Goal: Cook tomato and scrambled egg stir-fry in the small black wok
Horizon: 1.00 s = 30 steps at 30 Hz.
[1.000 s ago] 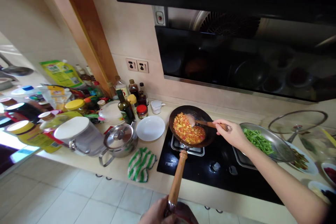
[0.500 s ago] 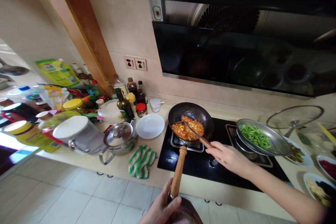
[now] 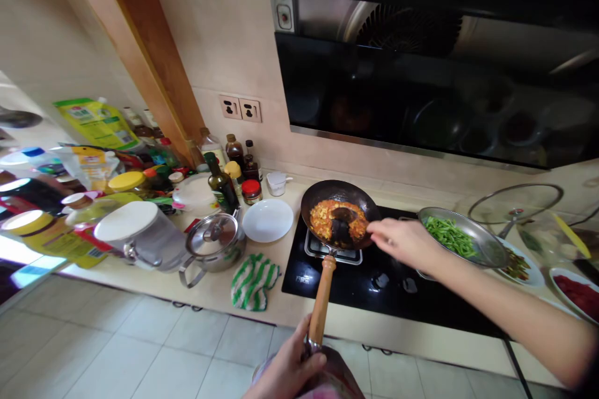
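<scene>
A dark wok (image 3: 309, 199) sits on the left burner, holding a red-and-yellow mix of what looks like tomato and scrambled egg (image 3: 320, 217). Its wooden handle (image 3: 322, 293) points toward me, and my left hand (image 3: 292, 361) is closed around the near end. My right hand (image 3: 397, 238), slightly blurred, is closed at the wok's right rim on the spatula. The spatula's dark blade (image 3: 344, 215) lies in the food; its handle is mostly hidden by my fingers. To the right, a steel pan (image 3: 491, 249) holds cut green vegetables (image 3: 449, 237).
Left of the black gas stove (image 3: 304, 283) are a white plate (image 3: 267, 221), a striped cloth (image 3: 255, 282), a lidded pot (image 3: 213, 243), a jug (image 3: 140, 237) and several bottles. Dishes of ingredients and a glass lid (image 3: 515, 204) stand right. A range hood (image 3: 412, 100) hangs above.
My right hand has moved slightly right and up, turning the spatula so its blade now shows broadly amid the food. My left hand stays on the wok handle. The view has shifted slightly.
</scene>
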{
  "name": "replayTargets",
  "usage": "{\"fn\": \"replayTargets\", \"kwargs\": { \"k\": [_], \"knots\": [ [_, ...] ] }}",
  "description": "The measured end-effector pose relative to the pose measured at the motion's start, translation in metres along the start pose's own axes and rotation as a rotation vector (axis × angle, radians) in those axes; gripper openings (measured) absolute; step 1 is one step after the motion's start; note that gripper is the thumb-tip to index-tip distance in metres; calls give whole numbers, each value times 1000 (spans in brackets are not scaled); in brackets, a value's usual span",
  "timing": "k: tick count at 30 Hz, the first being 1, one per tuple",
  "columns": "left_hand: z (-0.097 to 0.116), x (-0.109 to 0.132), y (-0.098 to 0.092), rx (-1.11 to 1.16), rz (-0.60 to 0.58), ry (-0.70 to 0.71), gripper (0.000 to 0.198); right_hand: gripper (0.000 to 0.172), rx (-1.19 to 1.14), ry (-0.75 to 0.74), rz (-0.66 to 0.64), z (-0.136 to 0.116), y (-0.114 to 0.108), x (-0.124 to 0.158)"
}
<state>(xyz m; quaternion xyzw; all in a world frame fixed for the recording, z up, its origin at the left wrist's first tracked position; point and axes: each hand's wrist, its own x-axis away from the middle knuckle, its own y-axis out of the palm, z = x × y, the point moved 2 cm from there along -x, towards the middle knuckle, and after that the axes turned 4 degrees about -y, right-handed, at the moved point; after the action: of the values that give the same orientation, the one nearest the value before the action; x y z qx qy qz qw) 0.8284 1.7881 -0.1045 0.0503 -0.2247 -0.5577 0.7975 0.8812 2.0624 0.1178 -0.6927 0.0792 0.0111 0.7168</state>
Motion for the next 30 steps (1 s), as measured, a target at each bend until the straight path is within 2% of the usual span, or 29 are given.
{"fn": "replayTargets", "kwargs": {
  "k": [3, 5, 7, 10, 12, 15, 17, 19, 22, 25, 27, 30],
  "knots": [
    [-1, 2, 0, -31, -29, 19, 83, 18, -124, 295, 113, 47, -27, -23],
    [-8, 1, -1, -6, -70, -4, 86, 15, -165, 478, 152, 67, -37, -35],
    [-15, -1, -2, 13, -79, -14, 89, 13, -269, 620, 196, 72, -33, -46],
    [-23, -3, -6, 13, -50, -5, 91, 18, -489, 717, 270, 58, -8, -60],
    [-26, -4, -7, 3, -43, -12, 92, 20, -566, 699, 283, 42, 3, -65],
    [-29, -5, -10, -23, -37, -22, 94, 17, -508, 503, 272, 29, -4, -64],
    [-29, -5, -12, -51, -31, -15, 96, 15, -369, 400, 267, 35, -16, -61],
    [-28, -5, -14, -81, -34, -9, 96, 15, -241, 402, 284, 53, -20, -57],
    [-25, -4, -16, -106, -34, -15, 96, 17, -336, 493, 336, 81, 0, -52],
    [-20, -2, -13, -61, -16, -40, 97, 33, -546, 525, 330, 90, 30, -49],
    [-15, 1, -9, -16, -17, -59, 96, 36, -600, 483, 286, 85, 38, -45],
    [-4, 8, -5, 16, -8, -78, 87, 28, -529, 280, 254, 70, 32, -40]
  ]
}}
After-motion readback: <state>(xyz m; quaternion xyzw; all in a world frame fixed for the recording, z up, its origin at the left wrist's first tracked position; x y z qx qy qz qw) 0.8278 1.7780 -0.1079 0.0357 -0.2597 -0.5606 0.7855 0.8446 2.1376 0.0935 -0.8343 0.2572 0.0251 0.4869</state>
